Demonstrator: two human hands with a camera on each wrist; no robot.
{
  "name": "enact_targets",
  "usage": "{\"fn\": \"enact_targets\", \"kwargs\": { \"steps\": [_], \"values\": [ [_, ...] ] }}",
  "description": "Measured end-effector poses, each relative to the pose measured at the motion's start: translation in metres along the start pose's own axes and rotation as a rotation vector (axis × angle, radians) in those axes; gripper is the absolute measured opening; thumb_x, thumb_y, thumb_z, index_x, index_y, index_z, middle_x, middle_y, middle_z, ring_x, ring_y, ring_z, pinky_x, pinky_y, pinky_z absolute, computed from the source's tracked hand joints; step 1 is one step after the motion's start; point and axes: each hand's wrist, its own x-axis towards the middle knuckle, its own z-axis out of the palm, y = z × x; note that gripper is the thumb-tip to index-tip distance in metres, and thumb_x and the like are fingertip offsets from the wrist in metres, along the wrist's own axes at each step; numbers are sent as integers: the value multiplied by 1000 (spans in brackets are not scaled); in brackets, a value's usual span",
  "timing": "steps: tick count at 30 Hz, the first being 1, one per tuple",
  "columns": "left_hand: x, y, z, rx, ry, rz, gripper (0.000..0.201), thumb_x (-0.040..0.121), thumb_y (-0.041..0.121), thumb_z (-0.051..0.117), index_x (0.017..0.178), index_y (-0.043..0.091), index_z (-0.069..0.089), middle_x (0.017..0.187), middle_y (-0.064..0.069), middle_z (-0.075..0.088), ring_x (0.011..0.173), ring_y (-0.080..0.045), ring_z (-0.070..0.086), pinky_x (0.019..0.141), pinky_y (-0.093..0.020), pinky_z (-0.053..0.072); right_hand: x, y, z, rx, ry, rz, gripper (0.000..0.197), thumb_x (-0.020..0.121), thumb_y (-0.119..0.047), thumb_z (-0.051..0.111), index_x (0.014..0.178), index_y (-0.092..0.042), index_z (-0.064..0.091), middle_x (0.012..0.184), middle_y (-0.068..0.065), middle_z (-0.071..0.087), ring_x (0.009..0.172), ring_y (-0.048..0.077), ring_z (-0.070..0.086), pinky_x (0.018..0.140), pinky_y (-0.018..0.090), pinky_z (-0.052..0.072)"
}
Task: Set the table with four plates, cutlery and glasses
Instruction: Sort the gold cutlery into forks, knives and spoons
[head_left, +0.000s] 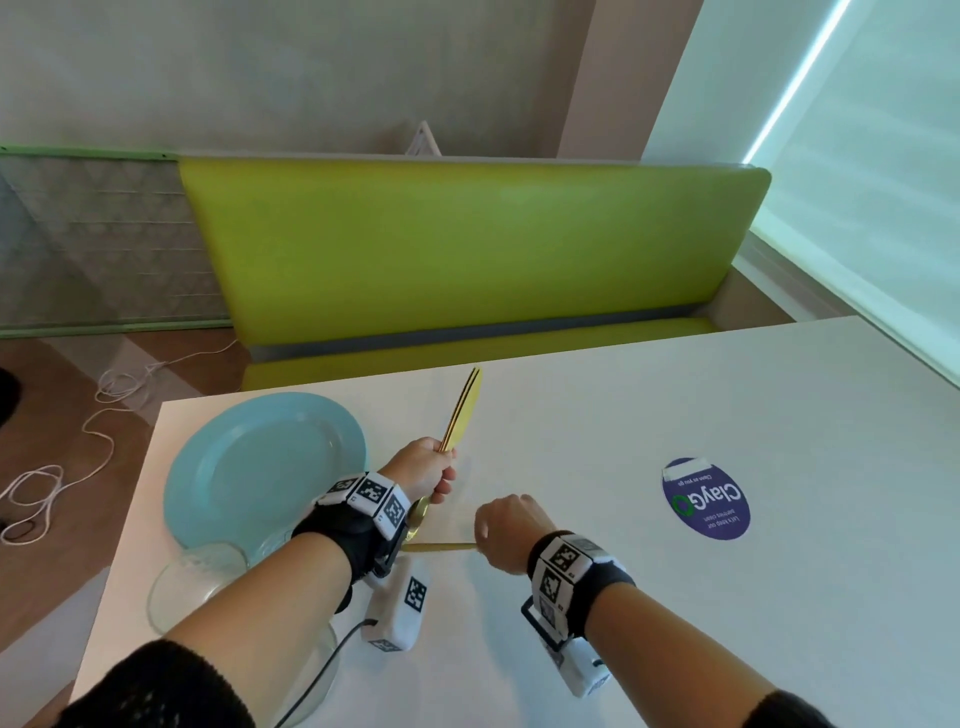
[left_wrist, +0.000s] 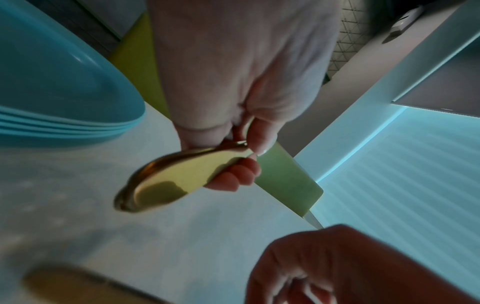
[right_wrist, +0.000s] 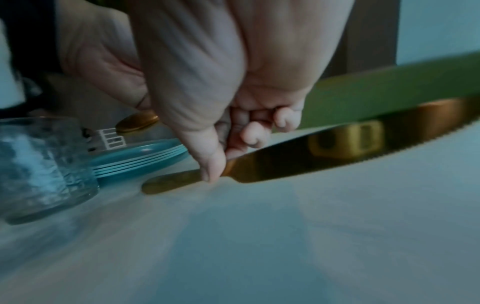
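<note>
Lying in right grip (right_wrist: 233, 115): knife (right_wrist: 337, 156)

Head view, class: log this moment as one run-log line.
left hand: grips gold cutlery bundle | right hand: pinches gold knife at table | blue plates: stacked | settings: not laid

A round purple sticker (head_left: 705, 498) lies flat on the white tabletop (head_left: 571, 415), upside down in the head view. Its large white word reads "ClayGo", the last letter drawn as a green ring. Above that, a small line reads "Clean as you go". Below it come two more small lines, the first seeming to read "Let's keep our", the rest too small to make out. A white strip covers the sticker's top edge. The wristbands (head_left: 371, 496) carry black-and-white square code markers, no letters. Nothing readable shows in either wrist view.
</note>
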Motion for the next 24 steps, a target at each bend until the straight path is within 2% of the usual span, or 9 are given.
{"fn": "enact_targets", "kwargs": {
  "steps": [6,10,12,14,17,20,22,24],
  "values": [
    [-30,4,13,193,-151,-18,17,89,0,43,103,7,50,79,-6,52,64,-16,51,59,-25,45,-43,12,-30,-309,179,-158,17,92,-13,51,104,-11,63,106,5,66,104,24,57,88,32,37],
    [-61,-1,22,321,-275,-21,29,78,-5,49,104,6,51,76,-7,52,65,-17,51,57,-22,44,-73,6,-45,-372,212,-153,18,90,-15,54,105,-13,63,107,3,66,106,22,54,89,33,37],
    [-79,-5,24,384,-341,-9,29,72,-4,51,100,7,52,73,-6,51,62,-15,48,55,-21,41,-87,-2,-47,-347,217,-137,19,90,-15,53,105,-16,65,107,2,66,107,22,53,89,33,36],
    [-98,-12,25,454,-404,8,25,72,1,54,96,8,53,70,-3,53,62,-13,49,56,-21,42,-100,-14,-44,-321,213,-120,20,91,-14,51,104,-17,65,107,2,66,108,22,53,88,33,36],
    [-121,-33,24,515,-493,41,30,75,10,59,105,8,56,73,-3,60,66,-13,55,69,-24,47,-118,-34,-33,-261,201,-101,20,92,-15,49,102,-19,65,106,1,66,107,21,51,88,32,35],
    [-146,-61,21,451,-551,64,10,85,5,55,92,12,51,73,-2,57,62,-11,56,63,-21,48,-136,-57,-18,-204,204,-94,21,92,-15,48,102,-20,66,110,2,62,107,22,48,84,31,34],
    [-163,-78,19,375,-559,67,13,88,2,52,84,14,50,71,-1,54,59,-9,55,56,-18,48,-147,-71,-5,-179,216,-79,22,93,-17,48,105,-19,66,113,4,59,108,24,47,81,31,32],
    [-181,-94,16,337,-557,56,16,90,3,49,81,15,49,70,-1,52,58,-9,51,54,-18,45,-158,-85,10,-153,215,-69,22,94,-18,47,106,-18,66,113,5,58,107,25,47,78,29,28]
  ]
}}
